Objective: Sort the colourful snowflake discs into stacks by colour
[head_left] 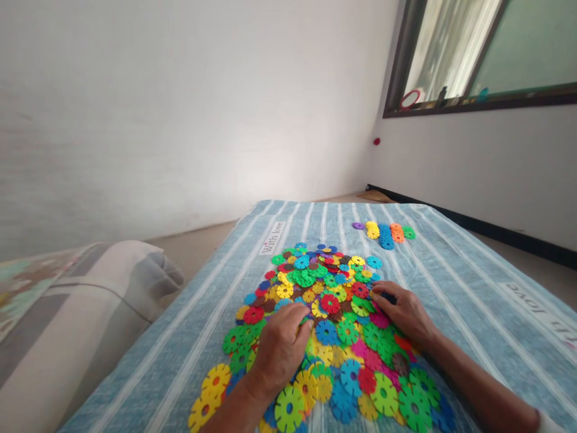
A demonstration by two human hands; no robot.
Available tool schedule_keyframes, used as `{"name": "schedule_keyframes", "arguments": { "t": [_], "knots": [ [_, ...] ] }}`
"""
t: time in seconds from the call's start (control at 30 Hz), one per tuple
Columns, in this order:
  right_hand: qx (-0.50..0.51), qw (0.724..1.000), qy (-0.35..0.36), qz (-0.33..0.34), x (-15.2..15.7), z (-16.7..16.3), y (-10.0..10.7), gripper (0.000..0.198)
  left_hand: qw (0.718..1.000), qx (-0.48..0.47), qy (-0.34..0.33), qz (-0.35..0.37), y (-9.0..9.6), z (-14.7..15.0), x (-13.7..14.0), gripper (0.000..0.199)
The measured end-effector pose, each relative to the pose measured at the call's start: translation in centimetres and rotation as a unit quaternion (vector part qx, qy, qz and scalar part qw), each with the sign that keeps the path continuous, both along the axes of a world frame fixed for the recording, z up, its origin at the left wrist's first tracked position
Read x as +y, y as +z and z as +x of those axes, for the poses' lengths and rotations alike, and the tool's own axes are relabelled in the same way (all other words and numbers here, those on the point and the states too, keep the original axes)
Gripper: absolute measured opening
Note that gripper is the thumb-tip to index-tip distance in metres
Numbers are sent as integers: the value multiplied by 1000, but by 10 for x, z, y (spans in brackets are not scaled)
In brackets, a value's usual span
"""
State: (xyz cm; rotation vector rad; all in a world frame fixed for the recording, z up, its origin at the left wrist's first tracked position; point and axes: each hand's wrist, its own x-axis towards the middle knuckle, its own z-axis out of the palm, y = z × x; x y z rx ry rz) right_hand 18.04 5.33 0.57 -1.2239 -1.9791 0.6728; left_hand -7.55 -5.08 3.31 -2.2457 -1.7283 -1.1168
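Observation:
A broad heap of colourful plastic notched discs [330,304], snowflake-like with a hole in the middle, spreads over the cloth. Over the heap's left part, my left hand [282,344] is closed, its fingers curled and thumb pressed in; what it grips, if anything, is hidden. At the heap's right edge, my right hand [404,311] has its thumb and fingertips drawn together beside a red disc [360,290]. Whatever lies between those fingertips is too small to name. Beyond the heap, short rows of discs [384,236] lie sorted in purple, yellow, blue, orange and green.
A blue-and-white striped cloth [216,282] printed "With love" covers the table. On the left stands something draped in striped fabric [103,300]. White walls [189,108] rise behind, and a dark-framed window [392,66] with small items on its sill is at upper right.

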Motion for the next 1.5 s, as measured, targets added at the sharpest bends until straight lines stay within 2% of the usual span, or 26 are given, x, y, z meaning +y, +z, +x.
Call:
{"name": "schedule_keyframes", "arguments": {
  "t": [0.1,0.23,0.3,0.63,0.8,0.93,1.07,1.3,1.5],
  "knots": [
    [6,1000,10,4,-3,-3,0,24,999,34,-21,-14,1,7,7,20],
    [12,1000,7,8,-2,-3,-1,23,991,104,-56,-62,2,21,13,40],
    [15,1000,10,10,-1,-2,-3,23,986,127,-62,-89,3,27,12,43],
    [10,999,21,30,2,2,-6,23,973,152,-136,-111,8,40,-8,27],
    [5,999,24,35,2,3,-5,23,972,147,-149,-107,0,41,-9,21],
    [3,999,26,36,2,3,-5,22,973,121,-179,-79,-8,41,-10,23],
    [3,999,24,40,2,3,-6,22,971,106,-202,-67,-5,42,-14,28],
    [-9,999,31,38,3,4,-8,21,983,90,-151,51,-5,37,-6,20],
    [-3,998,36,43,5,4,-8,18,986,135,-83,46,-11,33,0,24]
  ]
}}
